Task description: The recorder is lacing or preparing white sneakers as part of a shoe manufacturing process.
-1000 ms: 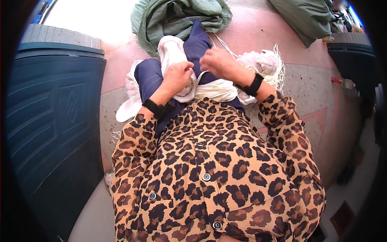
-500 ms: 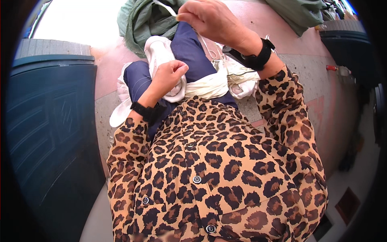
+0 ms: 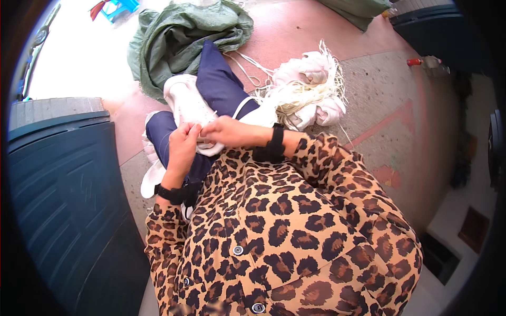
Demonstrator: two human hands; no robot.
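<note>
A white shoe (image 3: 184, 97), seemingly a soft upper, lies across my lap against my dark blue trousers (image 3: 219, 73). My left hand (image 3: 182, 149) is closed at its near end, thumb and forefinger pinched. Its fingertips meet those of my right hand (image 3: 227, 131), which is also pinched. A pale shoelace (image 3: 241, 104) curves up beside my right hand; the end between the fingers is too small to see. What my left fingers hold is hidden. More white shoe pieces (image 3: 153, 176) hang beside my left leg.
A heap of cream laces (image 3: 303, 97) with white shoe uppers (image 3: 328, 111) lies to the right of my legs. Ahead is a crumpled green sack (image 3: 174, 39). A dark blue panelled surface (image 3: 68, 205) stands close on my left. A blue stool (image 3: 120, 8) is far left.
My right hand has come down and back from high ahead, where it pulled a white lace, to meet my left hand at the shoe. The view has shifted, uncovering the sack and lace heap.
</note>
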